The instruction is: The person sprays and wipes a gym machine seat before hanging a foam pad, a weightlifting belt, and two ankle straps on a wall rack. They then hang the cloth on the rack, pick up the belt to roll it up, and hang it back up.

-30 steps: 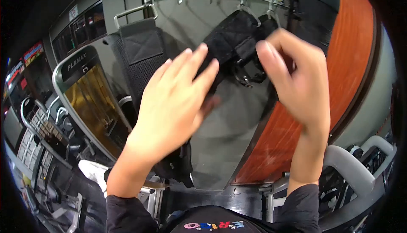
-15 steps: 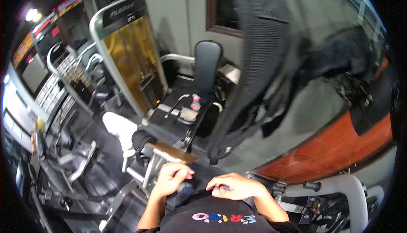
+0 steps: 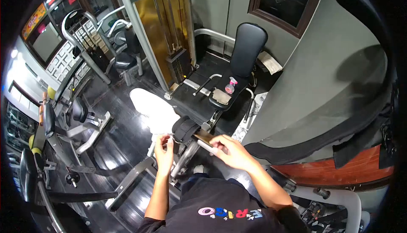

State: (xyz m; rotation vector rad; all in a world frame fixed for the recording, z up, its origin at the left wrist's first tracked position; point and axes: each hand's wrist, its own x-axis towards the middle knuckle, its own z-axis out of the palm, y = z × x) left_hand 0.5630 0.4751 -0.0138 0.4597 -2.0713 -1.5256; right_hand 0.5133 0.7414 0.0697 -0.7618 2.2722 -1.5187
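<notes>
Head view, nearest first: matte blk tee [image 3: 220, 190] w/ bright multicol. letters. Just beyond it, L hand [image 3: 164, 152] is up, thumb & fingers loosely curled, tips overlapping the near end of the white-topped bench [image 3: 148, 103]; can't tell if they pinch anything. R hand [image 3: 231, 151] is half closed, thumb & fingers bent at the near end of a flat brown slat [image 3: 204, 136]; slat's partly hidden, so grip or contact unclear.

B/w the hands & a bit beyond sits the task piece, a blk cuff [image 3: 186, 128], at the bench's near R corner: short, thick, rounded, soft-looking, matte w/ a band-like layer round it. Bench top is long & round-ended, texture washed out by glare. Silvery metal tubing [image 3: 184, 161] runs below.

To the R, a long, dark, fabric-like band [image 3: 292, 154] curves past a smooth grey panel [image 3: 313, 93]. Floor [image 3: 114, 135] is dark & shiny. Further off, a padded blk seat w/ upright backrest [image 3: 250, 48] carries a pink-topped clear bottle [image 3: 230, 87] & a crumpled beige cloth [image 3: 221, 97], near a metal-framed machine w/ gold-toned panel [image 3: 146, 16].
</notes>
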